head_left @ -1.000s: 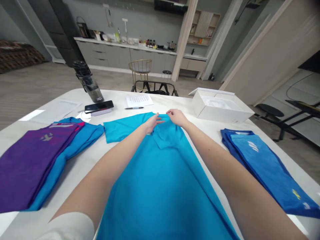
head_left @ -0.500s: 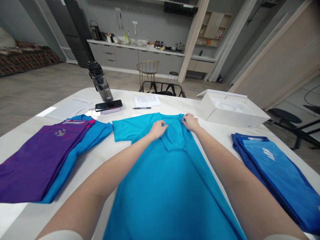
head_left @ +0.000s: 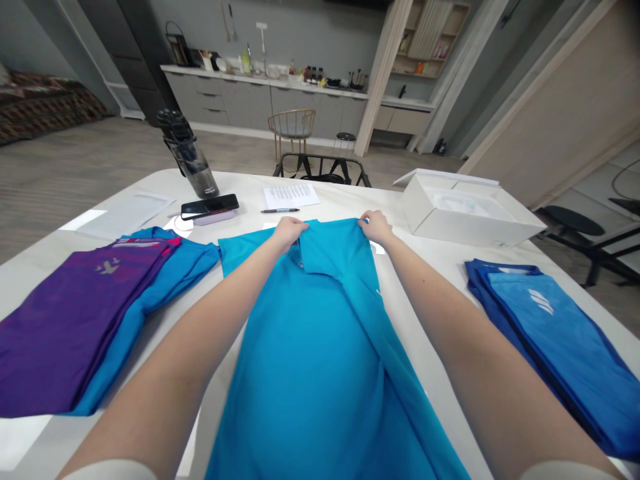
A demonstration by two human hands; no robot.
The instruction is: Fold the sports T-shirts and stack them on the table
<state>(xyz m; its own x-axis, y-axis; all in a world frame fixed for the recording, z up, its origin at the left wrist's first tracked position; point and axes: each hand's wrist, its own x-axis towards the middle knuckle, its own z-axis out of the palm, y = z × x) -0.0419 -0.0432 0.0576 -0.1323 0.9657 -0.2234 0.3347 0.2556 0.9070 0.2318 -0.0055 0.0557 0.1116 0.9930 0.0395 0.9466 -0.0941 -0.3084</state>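
A turquoise T-shirt (head_left: 310, 360) lies lengthwise on the white table, its lower part running out of view toward me. My left hand (head_left: 290, 232) pinches the fabric at its top edge, near the left sleeve. At the top right corner my right hand (head_left: 376, 227) grips the shirt between thumb and fingers. Between my hands the cloth is stretched fairly straight, with a folded flap hanging below it. The right side is folded inward in a long strip over the body. Part of the left sleeve lies flat beyond my left forearm.
To the left lie a purple shirt (head_left: 75, 313) and a blue one (head_left: 145, 300) beneath it. Folded blue shirts (head_left: 555, 340) rest at right. A white box (head_left: 465, 213), bottle (head_left: 195, 167), phone (head_left: 210, 207), pen (head_left: 280, 211) and printed paper (head_left: 293, 195) stand along the far side.
My left hand has moved left and away from me, and my right hand slightly up. The top of the shirt is now pulled taut, its neckline folded into a flap.
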